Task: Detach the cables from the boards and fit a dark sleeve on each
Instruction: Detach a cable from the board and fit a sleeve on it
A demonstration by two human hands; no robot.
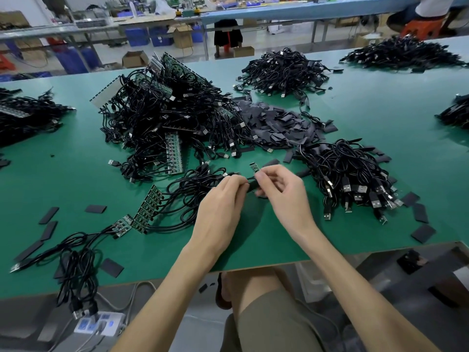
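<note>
**Work position.** Both hands operate over the near edge of the green table (76,174), in front of the seated person.

**Left hand.** The left hand (223,199) lies palm-down with its fingers curled around a black cable (251,185). From this grip the cable runs left into a loose bundle of loops (195,189) lying on the table.

**Right hand.** The right hand (281,191) pinches the same cable between thumb and index finger, right beside the left fingertips. The remaining fingers are bent and hold nothing.

**Task item relative to grip.** A small board (253,167) projects just beyond the right fingertips, on the side away from the person, tilted and raised off the table. A short dark section spans the gap between the two hands. Whether a sleeve is already on this section cannot be determined.

**Surrounding stock.**
- Left of the hands: a board strip (149,209) with cables attached.
- Behind it: a large pile of cables on boards (165,110).
- Behind the hands: a heap of dark sleeves (274,123).
- Right of the hands: a pile of cables (350,179), plug ends toward the person.
- Loose sleeves (95,209) lie scattered at both sides.
</note>
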